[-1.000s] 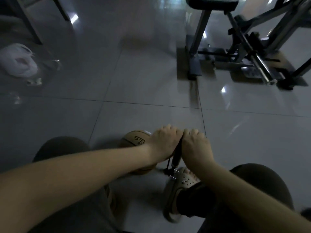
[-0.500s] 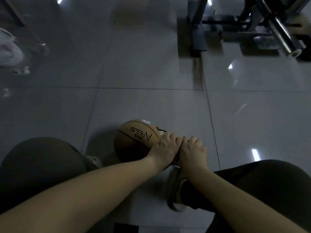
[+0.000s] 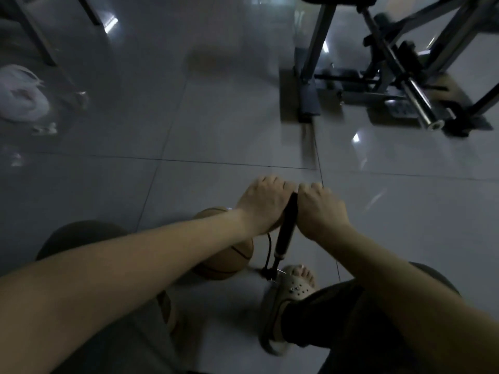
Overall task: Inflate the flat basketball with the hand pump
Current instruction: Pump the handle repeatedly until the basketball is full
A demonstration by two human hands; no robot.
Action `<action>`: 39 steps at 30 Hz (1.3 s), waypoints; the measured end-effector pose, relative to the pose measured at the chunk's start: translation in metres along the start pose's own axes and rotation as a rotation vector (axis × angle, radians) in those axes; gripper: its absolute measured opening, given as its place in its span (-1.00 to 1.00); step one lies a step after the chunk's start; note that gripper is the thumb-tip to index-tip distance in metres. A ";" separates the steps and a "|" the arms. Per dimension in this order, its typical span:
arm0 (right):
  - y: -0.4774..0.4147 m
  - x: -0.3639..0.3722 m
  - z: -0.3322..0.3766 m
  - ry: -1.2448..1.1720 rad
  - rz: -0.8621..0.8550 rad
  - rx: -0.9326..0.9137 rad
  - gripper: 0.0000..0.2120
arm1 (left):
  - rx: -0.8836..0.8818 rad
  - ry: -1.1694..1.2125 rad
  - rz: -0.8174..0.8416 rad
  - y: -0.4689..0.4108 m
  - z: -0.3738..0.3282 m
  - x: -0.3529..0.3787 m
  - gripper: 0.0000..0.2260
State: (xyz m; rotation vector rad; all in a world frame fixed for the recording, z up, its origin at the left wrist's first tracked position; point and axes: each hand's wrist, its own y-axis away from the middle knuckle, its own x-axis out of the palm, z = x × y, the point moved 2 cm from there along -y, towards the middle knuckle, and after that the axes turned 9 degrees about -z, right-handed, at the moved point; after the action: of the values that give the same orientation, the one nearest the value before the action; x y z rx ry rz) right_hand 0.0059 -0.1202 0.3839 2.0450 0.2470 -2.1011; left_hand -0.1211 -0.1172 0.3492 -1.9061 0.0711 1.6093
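Both hands are at the top of the hand pump (image 3: pixel 286 225), side by side and touching. The left hand (image 3: pixel 263 201) and the right hand (image 3: pixel 321 209) have their fingers curled tightly down over the handle, which is hidden under them. The black barrel goes down from between the hands, a little tilted, to its base on the grey tiled floor (image 3: pixel 216 117), just beside the toe of a beige sandal with holes (image 3: pixel 293 288). A thin black hose (image 3: pixel 268 247) rises from the base towards the basketball (image 3: pixel 229 259). The orange-brown ball lies on the floor just left of the pump, partly covered by the left forearm. Only its black seam lines show, and I can read no lettering on it. Further away on the right stands an exercise machine (image 3: pixel 391 63) with a chrome bar (image 3: pixel 417 99). A white bag (image 3: pixel 23 97) lies far left.
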 end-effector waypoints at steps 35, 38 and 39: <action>0.010 0.053 0.003 0.049 0.141 0.022 -0.72 | 0.058 -0.059 0.158 0.024 -0.011 0.041 -0.53; -0.013 0.008 0.001 0.076 0.007 0.034 -0.77 | 0.031 -0.059 0.069 -0.008 0.003 0.006 -0.60; -0.014 0.000 0.001 0.088 -0.028 0.024 -0.79 | 0.009 -0.059 0.034 -0.014 0.004 0.000 -0.65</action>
State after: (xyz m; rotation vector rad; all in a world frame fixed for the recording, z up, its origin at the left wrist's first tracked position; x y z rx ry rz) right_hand 0.0019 -0.1070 0.3836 2.1629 0.2671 -2.0425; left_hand -0.1187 -0.1040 0.3554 -1.8577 0.0865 1.6842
